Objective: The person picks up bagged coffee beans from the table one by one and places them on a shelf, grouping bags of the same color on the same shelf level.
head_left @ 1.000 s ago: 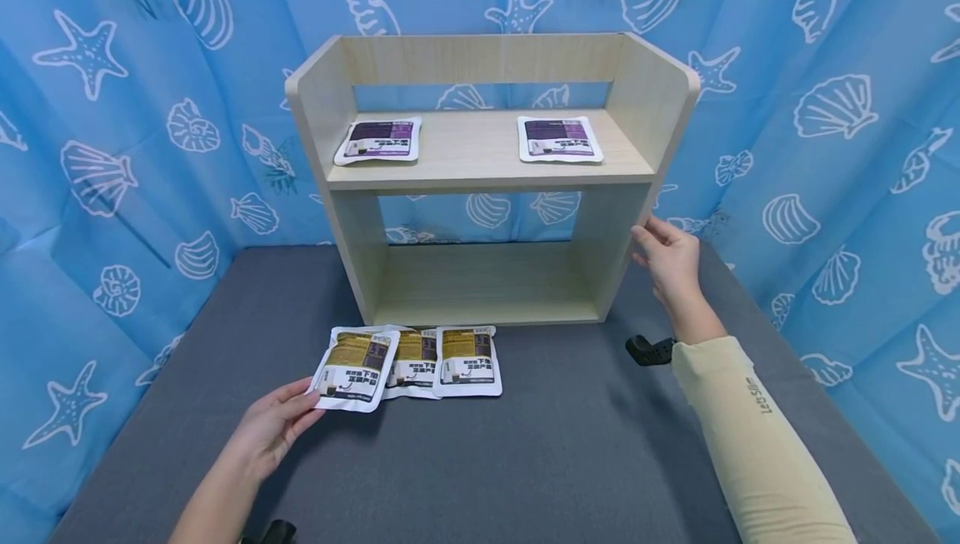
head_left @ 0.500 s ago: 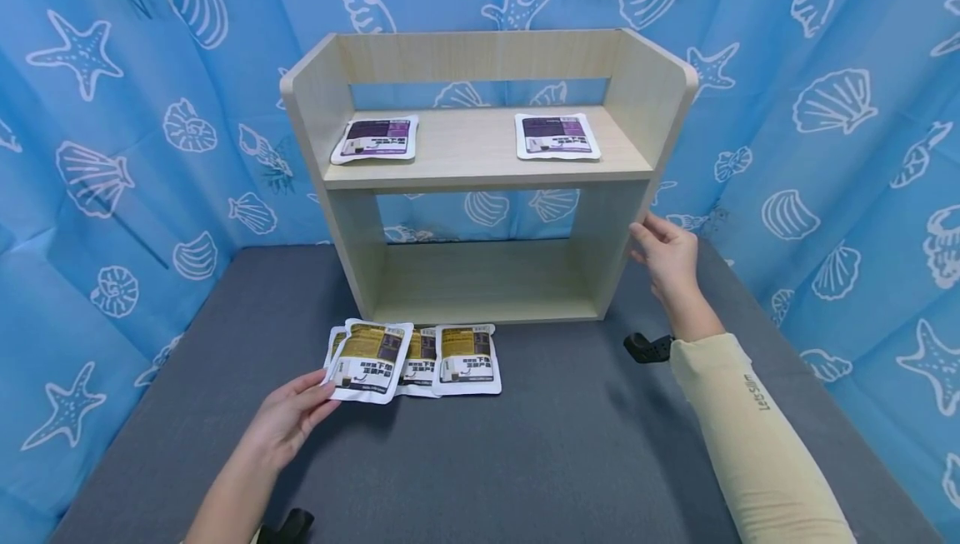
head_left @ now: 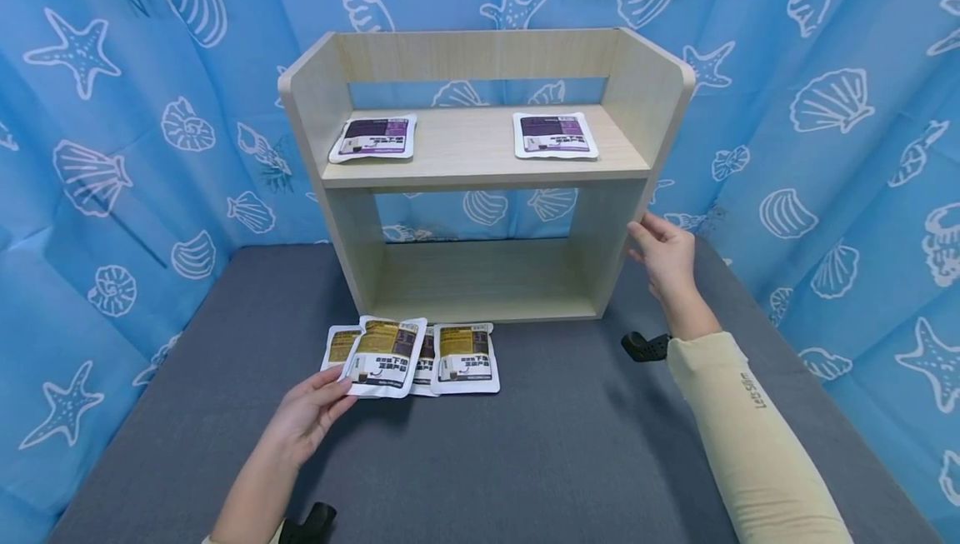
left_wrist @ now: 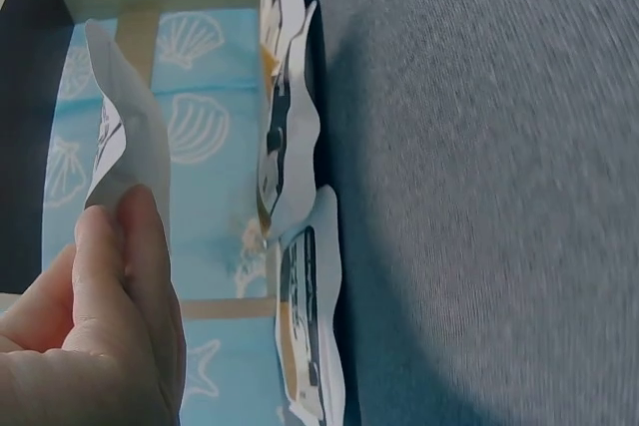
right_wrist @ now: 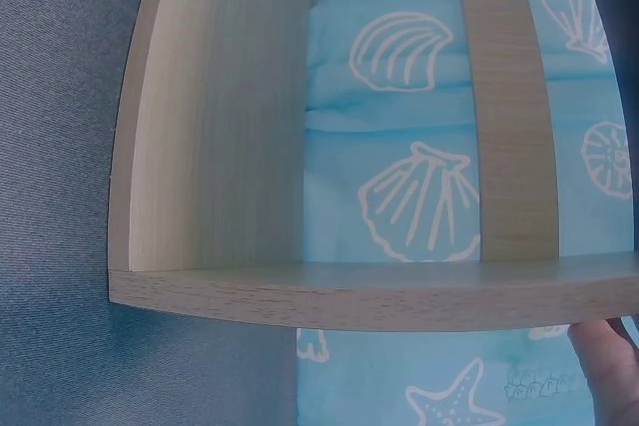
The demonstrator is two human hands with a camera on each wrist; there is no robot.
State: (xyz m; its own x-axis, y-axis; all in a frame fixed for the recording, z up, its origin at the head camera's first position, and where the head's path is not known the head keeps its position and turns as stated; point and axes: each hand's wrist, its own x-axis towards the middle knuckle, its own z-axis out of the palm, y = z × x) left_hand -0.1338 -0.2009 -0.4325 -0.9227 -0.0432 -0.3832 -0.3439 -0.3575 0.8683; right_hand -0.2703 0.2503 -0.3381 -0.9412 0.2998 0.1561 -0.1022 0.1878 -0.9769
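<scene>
My left hand [head_left: 311, 415] pinches the lower corner of a yellow-labelled white pouch [head_left: 384, 357] and holds it lifted just above the grey mat. In the left wrist view that pouch [left_wrist: 125, 142] stands clear of the others, with my fingers [left_wrist: 110, 276] on its edge. Several more yellow pouches [head_left: 465, 358] lie in a row under and beside it. My right hand [head_left: 660, 254] rests with straight fingers against the right side panel of the light wooden shelf [head_left: 637, 111]. Two purple-labelled pouches, one left [head_left: 372, 137] and one right [head_left: 553, 135], lie on its upper board.
Blue curtains with shell and starfish prints [head_left: 112, 111] close in the back and both sides. The grey mat [head_left: 540, 461] spreads out in front of the shelf. The lower compartment of the shelf [head_left: 487, 277] holds nothing. Black wrist-camera mounts [head_left: 645, 346] show near both arms.
My left hand has lifted the leftmost yellow pouch and carried it to the right, over the row, uncovering another pouch beneath. The right hand has stayed on the shelf side.
</scene>
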